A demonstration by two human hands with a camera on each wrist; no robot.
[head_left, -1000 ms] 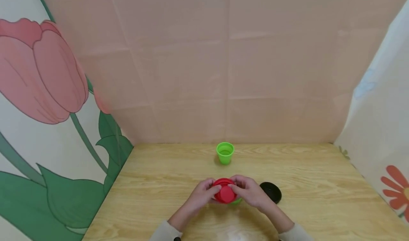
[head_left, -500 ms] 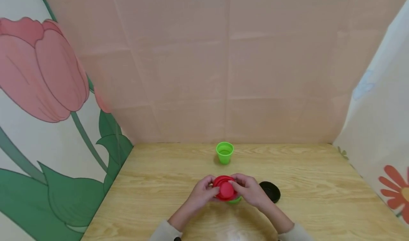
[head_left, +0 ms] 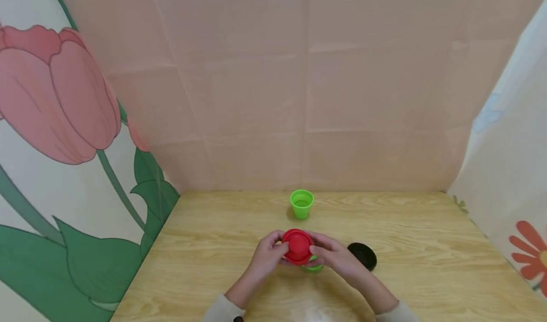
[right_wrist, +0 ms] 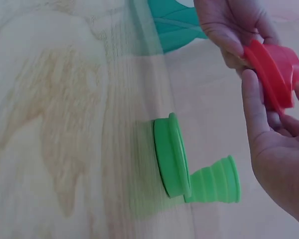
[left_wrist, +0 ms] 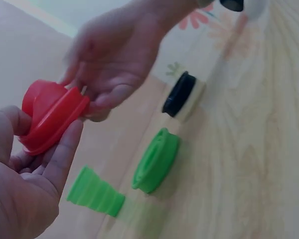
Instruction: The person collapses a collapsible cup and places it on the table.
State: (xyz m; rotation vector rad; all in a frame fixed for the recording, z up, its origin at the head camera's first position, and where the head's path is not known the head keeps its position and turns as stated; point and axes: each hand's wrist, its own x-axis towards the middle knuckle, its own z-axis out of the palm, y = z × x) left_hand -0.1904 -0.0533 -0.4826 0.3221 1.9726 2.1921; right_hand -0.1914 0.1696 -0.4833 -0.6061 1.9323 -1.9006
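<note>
Red cup (head_left: 297,247) is off the surface (head_left: 213,250), left hand (head_left: 266,258) and right hand (head_left: 337,261) fingers clamped on its rim. Squeeze lopsided and it could pop loose onto the squat green piece (head_left: 314,268) at 5 o'clock.

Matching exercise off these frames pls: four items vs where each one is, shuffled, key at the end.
Items
1. Red piece
2. Tall green cup
3. Low green piece
4. Black dish

Places
A. On the table, farthest right of the four in the head view
B. Held between the left hand and right hand
C. On the table, partly hidden by the hands in the head view
D. Standing upright near the far edge

Pairs: 1-B, 2-D, 3-C, 4-A
</note>
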